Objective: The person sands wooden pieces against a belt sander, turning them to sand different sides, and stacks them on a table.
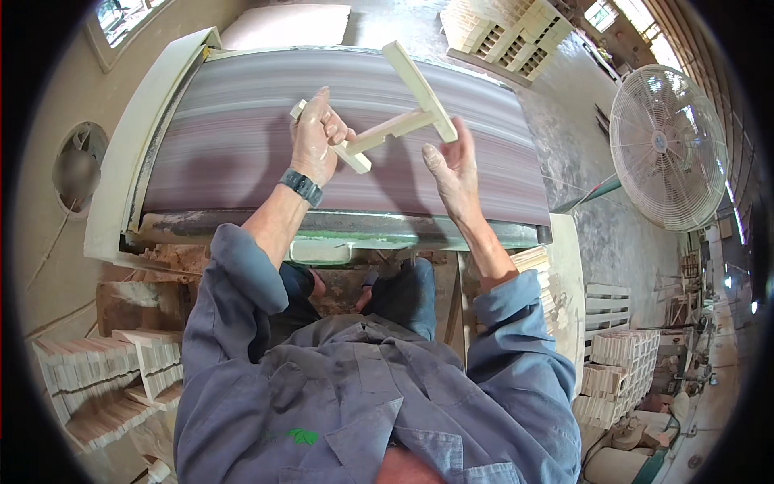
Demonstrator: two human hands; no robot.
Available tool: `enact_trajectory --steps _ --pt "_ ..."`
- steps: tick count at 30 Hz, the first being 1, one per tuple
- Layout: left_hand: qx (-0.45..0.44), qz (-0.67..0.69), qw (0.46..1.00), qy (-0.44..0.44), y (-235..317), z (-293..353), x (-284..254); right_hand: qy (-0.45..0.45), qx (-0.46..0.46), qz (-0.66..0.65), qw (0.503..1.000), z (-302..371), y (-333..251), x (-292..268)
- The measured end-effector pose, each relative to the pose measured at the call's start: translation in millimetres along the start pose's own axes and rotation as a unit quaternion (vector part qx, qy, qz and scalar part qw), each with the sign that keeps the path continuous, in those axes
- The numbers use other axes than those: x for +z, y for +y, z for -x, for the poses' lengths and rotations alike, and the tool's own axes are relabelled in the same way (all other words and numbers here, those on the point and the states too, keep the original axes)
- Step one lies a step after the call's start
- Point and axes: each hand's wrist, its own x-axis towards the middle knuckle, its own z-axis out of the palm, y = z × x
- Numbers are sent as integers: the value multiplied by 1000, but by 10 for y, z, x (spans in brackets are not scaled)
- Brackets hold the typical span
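Observation:
My left hand point(313, 143), with a dark watch on the wrist, is closed around one end of a pale H-shaped wooden frame point(415, 89). The frame is two bars joined by a notched crosspiece, and it is held tilted above a wide sanding belt point(242, 121). Beside the lower end of the frame's far bar is my right hand point(453, 169), thumb and fingers apart. Its fingers are slightly blurred and partly hidden, and whether they touch the wood is unclear. Streaks run along the grey-purple belt, and my arms cast shadows on it.
Stacked wooden pieces stand at the lower left point(105, 375), at the lower right point(621, 367) and on a far pallet point(508, 36). A large caged fan point(667, 145) is at the right. The belt machine's pale side frame point(121, 177) rises at the left.

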Motion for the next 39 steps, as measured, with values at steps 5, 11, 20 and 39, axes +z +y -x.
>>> enact_trajectory --steps 5,11,20,39 --pt "-47 76 995 -45 70 296 32 -157 155 -275 936 -72 -403 391" --pt "73 -37 996 -26 151 217 -403 -25 139 -334 932 -229 -601 1001" --pt "353 -784 472 -191 350 231 -1047 -64 105 -210 970 -375 22 1620" --pt "258 -817 458 -239 -15 -214 -1138 -137 75 -38 987 -610 739 1794"
